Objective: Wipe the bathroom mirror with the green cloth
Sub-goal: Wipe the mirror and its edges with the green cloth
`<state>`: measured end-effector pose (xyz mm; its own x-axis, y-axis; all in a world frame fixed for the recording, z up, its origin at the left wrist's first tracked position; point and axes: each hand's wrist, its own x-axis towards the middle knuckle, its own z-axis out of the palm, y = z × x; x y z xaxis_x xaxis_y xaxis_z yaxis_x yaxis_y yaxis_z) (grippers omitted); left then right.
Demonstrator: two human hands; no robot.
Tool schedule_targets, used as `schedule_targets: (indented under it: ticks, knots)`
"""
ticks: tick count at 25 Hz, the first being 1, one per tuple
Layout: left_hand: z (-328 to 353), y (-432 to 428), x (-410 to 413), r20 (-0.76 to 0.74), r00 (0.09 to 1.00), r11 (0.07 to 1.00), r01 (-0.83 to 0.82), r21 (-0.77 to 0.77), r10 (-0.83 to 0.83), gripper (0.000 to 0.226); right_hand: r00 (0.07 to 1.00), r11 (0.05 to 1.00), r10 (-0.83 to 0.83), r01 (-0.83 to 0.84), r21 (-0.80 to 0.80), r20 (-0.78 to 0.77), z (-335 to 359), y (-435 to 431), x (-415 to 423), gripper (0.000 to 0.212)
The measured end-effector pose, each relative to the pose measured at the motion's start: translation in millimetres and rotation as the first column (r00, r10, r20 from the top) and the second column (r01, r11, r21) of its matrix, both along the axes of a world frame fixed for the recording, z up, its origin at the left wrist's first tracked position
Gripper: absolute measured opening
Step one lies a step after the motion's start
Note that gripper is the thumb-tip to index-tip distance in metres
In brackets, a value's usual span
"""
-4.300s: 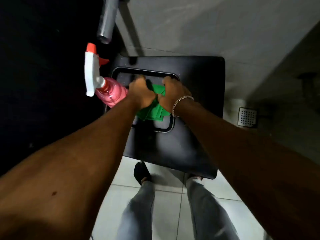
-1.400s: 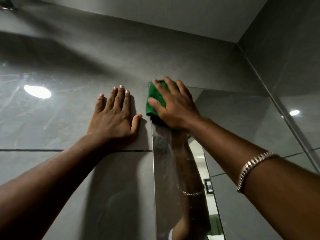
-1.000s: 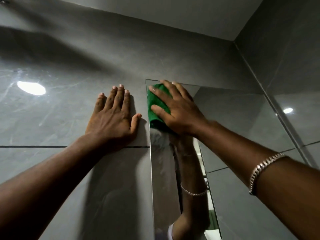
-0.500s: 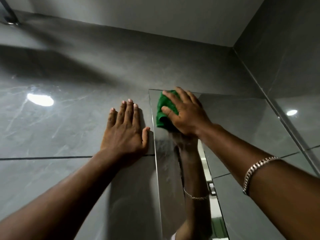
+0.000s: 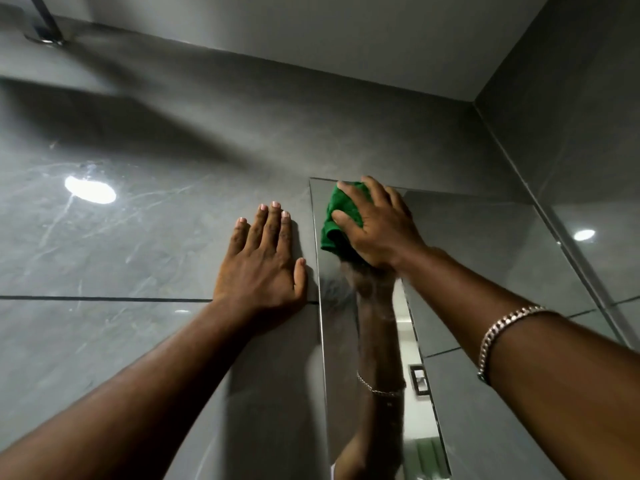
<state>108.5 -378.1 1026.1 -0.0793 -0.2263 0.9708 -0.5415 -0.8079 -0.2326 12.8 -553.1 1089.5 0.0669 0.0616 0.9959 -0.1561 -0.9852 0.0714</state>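
Note:
The mirror (image 5: 485,258) is a frameless pane on the grey tiled wall, seen from below, and I face its top left corner. My right hand (image 5: 377,226) presses the bunched green cloth (image 5: 337,220) flat against the glass in that corner. Most of the cloth is hidden under my palm. My left hand (image 5: 265,265) lies flat with fingers spread on the wall tile, just left of the mirror's left edge, holding nothing. A chain bracelet sits on my right wrist, and my right arm is reflected in the glass below the cloth.
Glossy grey wall tiles (image 5: 104,244) carry a dark grout line level with my left wrist. A side wall (image 5: 588,133) meets the mirror at the right. A chrome fitting (image 5: 45,32) sticks out of the wall at top left. The white ceiling (image 5: 311,22) is close above.
Earlier both hands held the cloth low over a black bin beside a pink spray bottle. Over the last second the cloth stays pressed in the top left corner, shifting slightly; the left hand keeps flat.

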Motion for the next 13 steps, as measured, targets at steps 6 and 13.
schedule_targets:
  ticks: [6,13]
  knots:
    - [-24,2,0,0.013,1.000,1.000,0.007,-0.005,-0.007,0.080,1.000,0.945,-0.013,0.004,-0.328,-0.024,-65,-24,0,0.056]
    - [-54,0,-5,0.000,1.000,1.000,0.021,-0.016,-0.021,0.079,0.997,0.987,0.064,-0.068,-0.145,-0.031,-78,4,6,0.057]
